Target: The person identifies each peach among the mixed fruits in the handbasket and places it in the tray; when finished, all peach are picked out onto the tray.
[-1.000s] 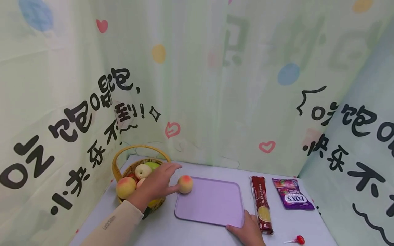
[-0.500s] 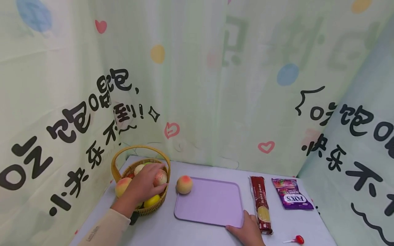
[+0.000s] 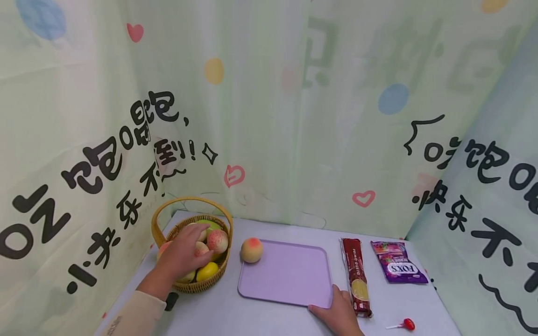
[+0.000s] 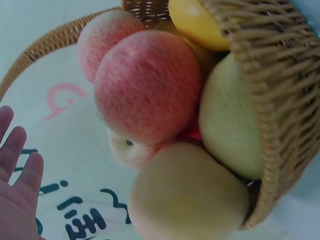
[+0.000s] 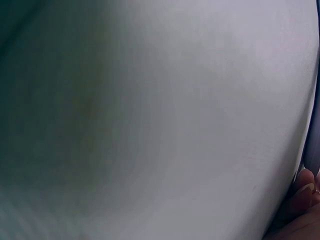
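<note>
In the head view, my left hand (image 3: 182,254) hovers over the wicker basket (image 3: 216,280), thumb and fingers spread with nothing between them. Pink-speckled peaches (image 3: 217,241), a lemon (image 3: 208,271) and other fruit fill the basket. From the left wrist, the hand (image 4: 20,185) appears beside a red peach (image 4: 150,85) and a pale yellow peach (image 4: 187,195). A lone peach (image 3: 252,250) sits at the far left corner of the lilac tray (image 3: 286,275). My right hand (image 3: 339,313) grips the tray's near right corner, thumb along the front edge.
Right of the tray lie a long dark-red biscuit packet (image 3: 356,277) and a purple sweets bag (image 3: 401,263). A red lollipop (image 3: 408,324) lies near the front. The basket's tall handle (image 3: 191,198) arches over the fruit. Printed curtains (image 3: 269,116) enclose the table.
My left hand has drawn back left from beside the tray's peach to above the basket, uncovering more fruit. The right hand stays at the tray's corner.
</note>
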Demonstrator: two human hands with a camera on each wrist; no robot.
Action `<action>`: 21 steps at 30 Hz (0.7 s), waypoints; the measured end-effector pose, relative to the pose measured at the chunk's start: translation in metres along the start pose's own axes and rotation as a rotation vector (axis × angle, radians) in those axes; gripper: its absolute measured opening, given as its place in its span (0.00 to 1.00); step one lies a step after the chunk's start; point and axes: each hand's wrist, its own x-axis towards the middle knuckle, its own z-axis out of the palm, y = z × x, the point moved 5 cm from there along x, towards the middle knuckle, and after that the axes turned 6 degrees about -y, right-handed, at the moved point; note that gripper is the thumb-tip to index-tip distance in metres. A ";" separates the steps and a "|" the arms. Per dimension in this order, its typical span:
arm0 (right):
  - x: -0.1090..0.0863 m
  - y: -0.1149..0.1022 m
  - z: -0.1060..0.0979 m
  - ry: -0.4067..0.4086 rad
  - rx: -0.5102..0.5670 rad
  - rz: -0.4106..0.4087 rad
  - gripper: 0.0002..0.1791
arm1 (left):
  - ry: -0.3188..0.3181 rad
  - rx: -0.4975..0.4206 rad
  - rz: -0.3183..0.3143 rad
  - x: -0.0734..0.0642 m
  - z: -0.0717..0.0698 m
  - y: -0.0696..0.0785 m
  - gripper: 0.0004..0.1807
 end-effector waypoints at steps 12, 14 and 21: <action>0.001 0.000 0.000 0.002 -0.006 0.003 0.77 | -0.038 -0.053 -0.101 -0.012 -0.001 -0.027 0.42; 0.001 0.000 0.000 0.003 -0.008 -0.001 0.77 | -0.039 -0.047 -0.100 -0.015 0.000 -0.032 0.44; 0.002 0.001 0.001 0.007 -0.019 -0.013 0.77 | -0.057 -0.020 -0.136 -0.022 0.003 -0.048 0.45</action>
